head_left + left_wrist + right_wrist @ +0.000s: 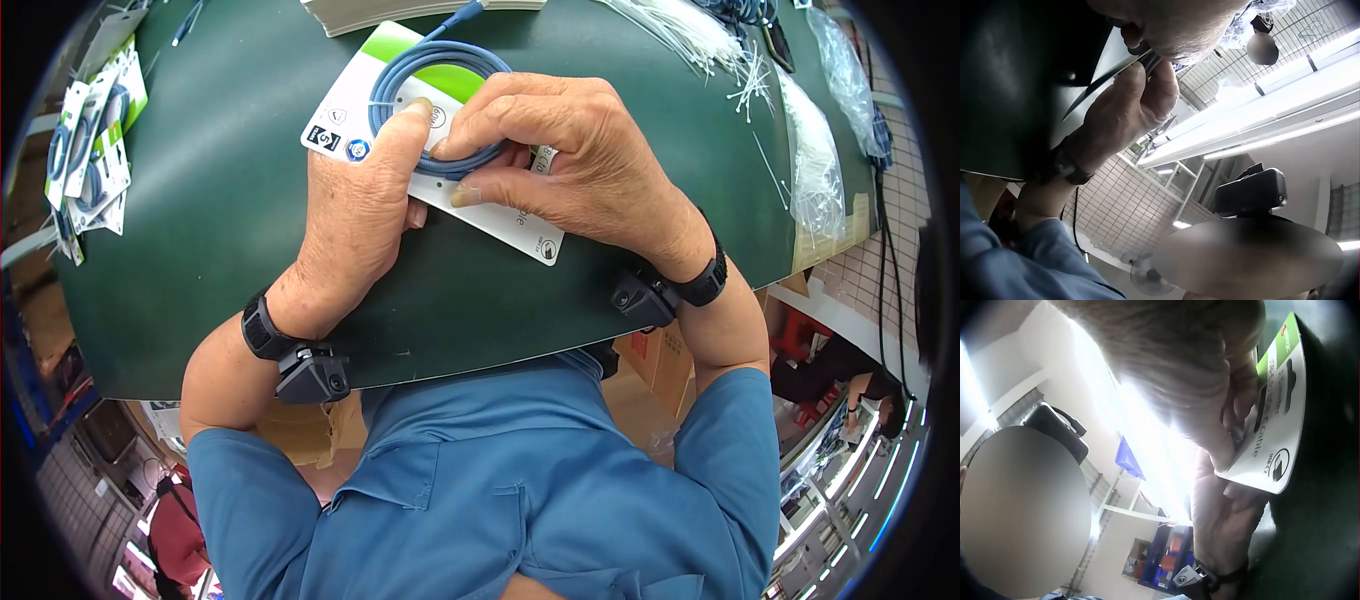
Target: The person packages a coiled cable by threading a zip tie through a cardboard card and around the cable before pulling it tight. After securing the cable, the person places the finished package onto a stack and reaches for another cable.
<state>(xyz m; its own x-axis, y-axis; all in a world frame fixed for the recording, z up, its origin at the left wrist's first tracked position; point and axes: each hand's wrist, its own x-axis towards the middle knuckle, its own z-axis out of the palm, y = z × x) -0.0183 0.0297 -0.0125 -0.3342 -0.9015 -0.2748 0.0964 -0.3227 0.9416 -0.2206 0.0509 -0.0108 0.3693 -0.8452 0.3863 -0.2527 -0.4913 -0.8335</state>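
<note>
Currently, near the upper centre of the head frame, a coiled blue-grey cable (395, 80) is lying on a flat white-and-green printed card (325, 112), tilted above a dark green tabletop (220, 210). The left hand (352, 205) is gripping the card's lower left side, its thumb pressing over the coil. The right hand (580, 150) is curling its thumb and forefinger round the coil's lower edge. The cable's blue plug (466, 13) is pointing toward the top edge. At the upper left, carded cables (95, 150) are lying in an overlapping pile; at the upper right, loose white plastic ties (690, 35) are spreading beside a clear plastic bag of ties (812, 150).
</note>
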